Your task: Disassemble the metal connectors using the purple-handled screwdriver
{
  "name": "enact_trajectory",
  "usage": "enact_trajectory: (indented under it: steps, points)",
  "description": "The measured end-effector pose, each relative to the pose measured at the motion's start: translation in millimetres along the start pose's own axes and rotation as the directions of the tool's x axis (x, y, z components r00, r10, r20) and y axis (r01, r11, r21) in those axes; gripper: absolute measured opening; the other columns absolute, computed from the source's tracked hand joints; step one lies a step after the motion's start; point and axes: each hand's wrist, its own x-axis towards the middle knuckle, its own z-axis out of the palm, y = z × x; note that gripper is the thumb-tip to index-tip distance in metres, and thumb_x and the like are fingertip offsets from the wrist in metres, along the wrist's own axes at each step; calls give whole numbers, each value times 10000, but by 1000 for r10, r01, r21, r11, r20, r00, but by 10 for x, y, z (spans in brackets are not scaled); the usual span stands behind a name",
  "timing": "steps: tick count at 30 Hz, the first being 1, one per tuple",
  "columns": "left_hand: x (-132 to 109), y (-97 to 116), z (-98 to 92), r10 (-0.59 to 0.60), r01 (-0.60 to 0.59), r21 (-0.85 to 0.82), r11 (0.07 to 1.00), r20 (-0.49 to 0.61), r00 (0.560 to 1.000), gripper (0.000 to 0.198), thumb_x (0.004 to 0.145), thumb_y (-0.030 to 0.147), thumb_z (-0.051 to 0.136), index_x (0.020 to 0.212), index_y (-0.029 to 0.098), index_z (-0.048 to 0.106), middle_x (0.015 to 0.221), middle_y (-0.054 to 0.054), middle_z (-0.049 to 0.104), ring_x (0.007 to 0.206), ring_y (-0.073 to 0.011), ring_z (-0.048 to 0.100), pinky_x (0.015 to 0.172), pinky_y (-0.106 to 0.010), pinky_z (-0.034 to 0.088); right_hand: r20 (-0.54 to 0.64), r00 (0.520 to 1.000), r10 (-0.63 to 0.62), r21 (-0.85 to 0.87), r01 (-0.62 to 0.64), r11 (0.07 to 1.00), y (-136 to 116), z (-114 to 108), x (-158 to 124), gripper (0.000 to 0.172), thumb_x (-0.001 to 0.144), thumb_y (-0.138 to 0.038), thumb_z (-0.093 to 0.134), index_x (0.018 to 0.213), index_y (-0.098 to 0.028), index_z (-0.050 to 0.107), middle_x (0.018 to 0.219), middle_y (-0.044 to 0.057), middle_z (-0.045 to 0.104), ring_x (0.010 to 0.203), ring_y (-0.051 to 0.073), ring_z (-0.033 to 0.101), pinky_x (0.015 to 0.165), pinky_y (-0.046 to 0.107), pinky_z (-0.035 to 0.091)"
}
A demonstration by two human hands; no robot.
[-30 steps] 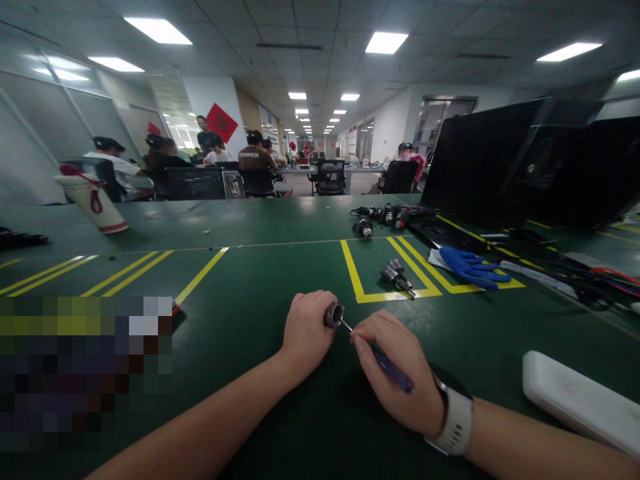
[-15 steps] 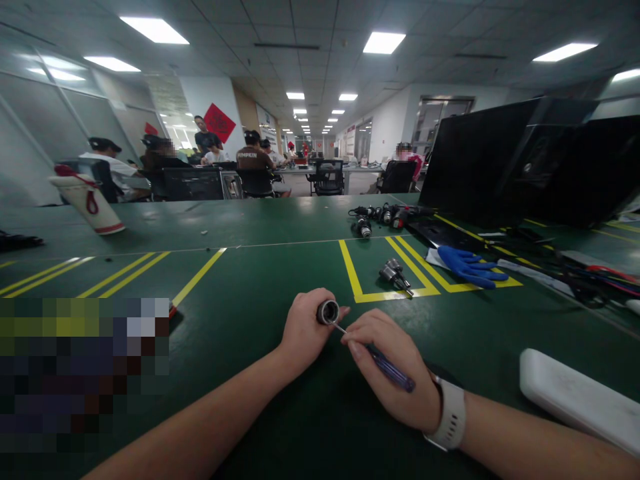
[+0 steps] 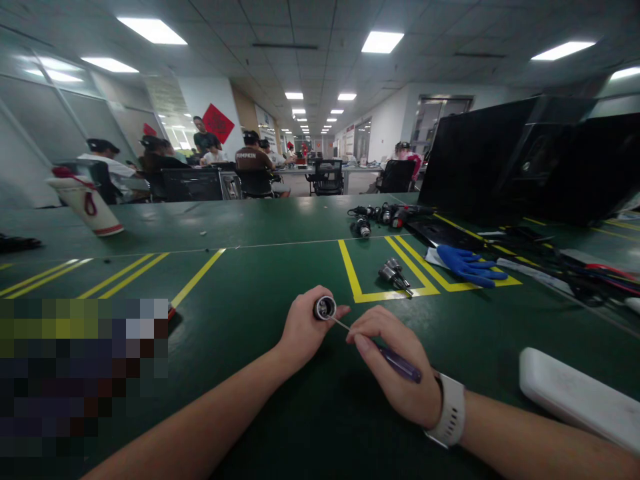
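My left hand (image 3: 303, 327) is closed around a small black cylindrical connector (image 3: 325, 308), its round open end turned up toward the camera. My right hand (image 3: 395, 370) pinches a thin screwdriver with a purple handle (image 3: 399, 364); its metal shaft runs up and left, and the tip touches the rim of the connector. Both hands rest low over the green table mat (image 3: 250, 293). A white watch (image 3: 447, 417) is on my right wrist.
Two more connectors (image 3: 395, 274) lie inside a yellow-taped box, with several others (image 3: 380, 215) farther back. A blue glove (image 3: 467, 265), black monitors (image 3: 500, 160), a white flat device (image 3: 575, 399) and cables are on the right. A white cup (image 3: 85, 203) stands far left. People sit at distant desks.
My left hand has rolled the connector so its open end faces up more. The screwdriver tip has slid from inside the opening to its rim, and my right hand drew slightly back.
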Motion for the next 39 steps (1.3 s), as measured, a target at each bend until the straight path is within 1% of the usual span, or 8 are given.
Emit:
enact_trajectory:
  steps: [3, 9, 12, 17, 25, 30, 34, 39]
  points:
    - [-3, -1, 4, 16, -16, 16, 1000, 12, 1000, 249, 716, 354, 636, 640, 179, 476, 611, 41, 490, 555, -113, 457, 525, -233, 363, -11, 1000, 18, -33, -18, 999, 12, 20, -2, 135, 844, -123, 461, 814, -175, 582, 762, 45, 576, 742, 177, 541, 683, 343, 445]
    - [-10, 2, 6, 31, -32, 31, 999, 50, 998, 151, 714, 242, 616, 639, 173, 504, 625, 30, 527, 584, -123, 490, 548, -237, 371, 9, 998, 65, -87, -64, 994, 18, 37, 2, 135, 842, -110, 463, 836, -172, 583, 791, 46, 578, 771, 177, 545, 705, 339, 450]
    - [-9, -4, 13, 29, -28, -27, 999, 53, 998, 155, 696, 232, 624, 629, 172, 497, 606, 39, 508, 567, -115, 474, 536, -229, 369, 31, 998, 59, -86, -56, 995, 21, 37, 0, 138, 845, -111, 461, 861, -176, 582, 818, 46, 582, 798, 177, 549, 729, 341, 453]
    - [-6, -25, 28, 18, -6, -185, 983, 67, 998, 189, 694, 236, 627, 625, 174, 463, 589, 59, 442, 535, -91, 411, 506, -207, 352, 41, 998, 45, -70, -42, 997, 29, 43, 0, 140, 857, -125, 453, 893, -187, 573, 853, 49, 585, 832, 182, 547, 759, 355, 454]
    - [-3, 17, 6, -20, 39, -262, 964, 75, 997, 236, 689, 292, 650, 625, 169, 460, 603, 51, 447, 546, -94, 413, 511, -214, 355, 67, 997, 41, -46, -38, 998, 17, 42, 4, 119, 870, -134, 442, 839, -205, 533, 850, 46, 575, 838, 186, 546, 764, 362, 462]
    - [-7, -2, 28, 5, 3, -237, 972, 32, 999, 237, 686, 291, 650, 610, 170, 461, 579, 61, 424, 527, -86, 383, 502, -209, 332, 46, 999, 21, -52, -18, 998, 23, 46, 3, 115, 859, -128, 452, 832, -197, 540, 844, 47, 586, 827, 185, 552, 760, 363, 459]
    - [-14, 7, 21, 24, -14, -194, 981, 49, 999, 216, 694, 268, 638, 607, 169, 467, 577, 58, 438, 526, -87, 395, 500, -208, 333, 51, 998, 29, -66, -25, 997, 13, 39, 0, 114, 854, -125, 457, 828, -193, 544, 845, 48, 590, 828, 184, 556, 755, 355, 460]
    - [-13, 9, 15, 18, -6, -202, 979, 58, 998, 202, 703, 247, 631, 620, 167, 465, 586, 54, 438, 536, -87, 399, 496, -203, 343, 48, 998, 27, -62, -24, 998, 2, 41, 1, 115, 858, -127, 456, 825, -199, 539, 842, 46, 590, 824, 185, 557, 758, 360, 461]
